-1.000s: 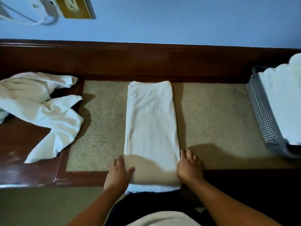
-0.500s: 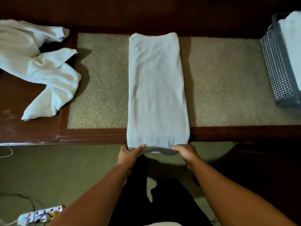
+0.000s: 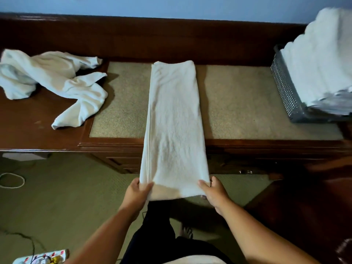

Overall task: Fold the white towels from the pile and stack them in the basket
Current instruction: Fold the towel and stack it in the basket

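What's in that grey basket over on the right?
A stack of folded white towels fills the grey basket and rises well above its rim. The towels and the basket's own side hide its bottom, so anything beneath them cannot be seen.

— Was there anything you could read from where you stood?

— No, I read nothing. The white power strip with red marks at my lower left was too blurred for me to tell letters from switches.

— And on the cloth or the container?

— The long white folded towel showed me only plain weave, and the grey perforated plastic basket only its rows of holes. A small metal fitting on the dark wooden drawer front was too small for me to make out.
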Demonstrator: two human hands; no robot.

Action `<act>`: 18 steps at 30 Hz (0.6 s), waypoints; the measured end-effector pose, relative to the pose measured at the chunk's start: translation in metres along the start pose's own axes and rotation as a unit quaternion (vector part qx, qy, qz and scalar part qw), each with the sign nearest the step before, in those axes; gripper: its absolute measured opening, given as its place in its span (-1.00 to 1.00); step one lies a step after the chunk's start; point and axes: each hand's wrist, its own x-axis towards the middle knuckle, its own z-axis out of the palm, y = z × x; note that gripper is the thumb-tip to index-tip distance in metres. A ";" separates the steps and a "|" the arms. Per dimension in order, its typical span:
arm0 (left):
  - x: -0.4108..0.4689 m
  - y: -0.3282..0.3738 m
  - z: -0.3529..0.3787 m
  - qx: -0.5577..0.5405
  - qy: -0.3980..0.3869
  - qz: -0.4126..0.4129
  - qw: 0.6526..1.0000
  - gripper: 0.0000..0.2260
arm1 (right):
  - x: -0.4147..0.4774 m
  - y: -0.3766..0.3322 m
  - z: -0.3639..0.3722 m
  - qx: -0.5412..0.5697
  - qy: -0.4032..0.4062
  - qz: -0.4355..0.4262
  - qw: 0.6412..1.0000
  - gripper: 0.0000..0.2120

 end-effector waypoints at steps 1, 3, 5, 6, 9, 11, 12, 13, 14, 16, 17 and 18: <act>-0.001 0.003 0.000 0.001 0.011 0.005 1.000 -0.68 | -0.002 -0.004 0.000 0.007 0.007 -0.007 1.000 -0.80; -0.015 0.010 0.000 -0.005 0.025 0.031 0.999 -0.57 | -0.017 -0.011 -0.006 0.005 0.019 -0.033 0.999 -0.79; -0.027 0.020 0.000 0.012 0.033 0.073 0.997 -0.48 | -0.025 -0.014 -0.012 -0.010 0.022 -0.050 0.998 -0.74; -0.034 0.026 0.000 0.039 0.034 0.097 0.994 -0.41 | -0.029 -0.016 -0.015 -0.015 0.024 -0.054 0.998 -0.70; -0.052 0.031 0.001 0.096 0.012 0.159 0.982 -0.33 | -0.046 -0.013 -0.022 -0.033 0.035 -0.071 0.996 -0.58; -0.063 0.026 0.001 0.089 -0.016 0.175 0.980 -0.45 | -0.056 -0.008 -0.028 -0.044 0.033 -0.085 0.995 -0.53; -0.068 0.021 0.001 0.068 -0.026 0.171 0.983 -0.54 | -0.062 -0.004 -0.030 -0.046 0.026 -0.096 0.994 -0.51; -0.073 0.014 0.001 0.042 -0.035 0.162 0.985 -0.63 | -0.068 -0.001 -0.033 -0.046 0.016 -0.106 0.993 -0.49; -0.079 0.008 0.000 0.023 -0.039 0.153 0.987 -0.68 | -0.074 0.003 -0.035 -0.045 0.008 -0.118 0.992 -0.50; -0.086 -0.003 -0.002 -0.002 -0.029 0.122 0.992 -0.71 | -0.083 0.009 -0.039 -0.041 -0.001 -0.139 0.989 -0.61; -0.091 -0.007 -0.003 -0.020 -0.029 0.105 0.994 -0.73 | -0.087 0.011 -0.040 -0.042 -0.004 -0.146 0.988 -0.67; -0.094 -0.009 -0.005 -0.050 -0.031 0.089 0.994 -0.75 | -0.091 0.013 -0.042 -0.039 -0.007 -0.150 0.988 -0.73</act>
